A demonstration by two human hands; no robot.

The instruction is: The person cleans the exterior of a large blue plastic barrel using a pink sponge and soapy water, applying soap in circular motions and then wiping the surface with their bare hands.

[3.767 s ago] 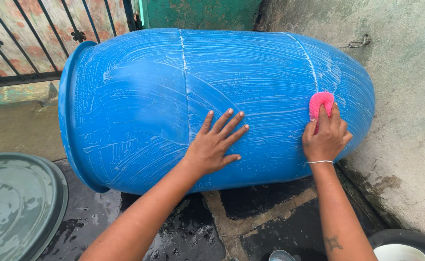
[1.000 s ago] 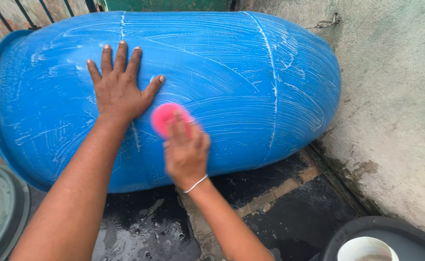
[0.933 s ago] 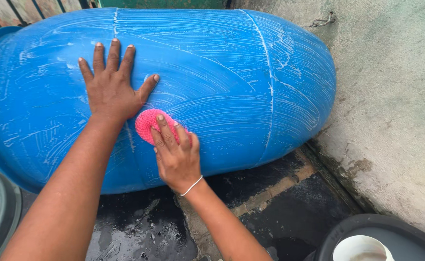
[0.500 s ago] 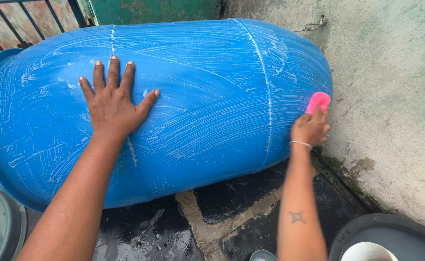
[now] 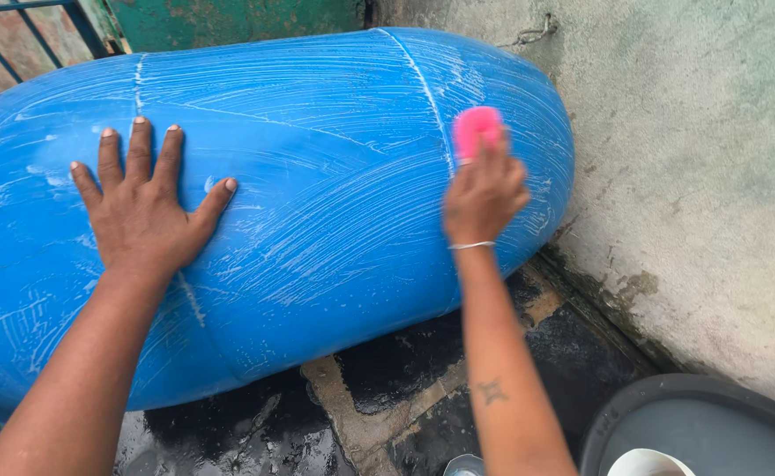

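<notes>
A big blue plastic drum (image 5: 317,176) lies on its side on the wet floor, streaked all over with white soap. My left hand (image 5: 141,207) rests flat on its left half, fingers spread. My right hand (image 5: 484,189) presses a pink mesh scrubber (image 5: 476,129) against the drum near the raised seam at its right end. A thin bangle circles my right wrist.
A rough concrete wall (image 5: 696,176) stands close to the drum's right end. A dark round basin (image 5: 696,432) with a white container (image 5: 648,462) inside sits at the bottom right. Behind the drum are a green door (image 5: 229,18) and a metal railing (image 5: 17,35). The floor (image 5: 379,397) is wet.
My right hand carried the scrubber from the drum's middle to its far right end, then back up and left onto the seam. My left hand stayed flat on the drum.
</notes>
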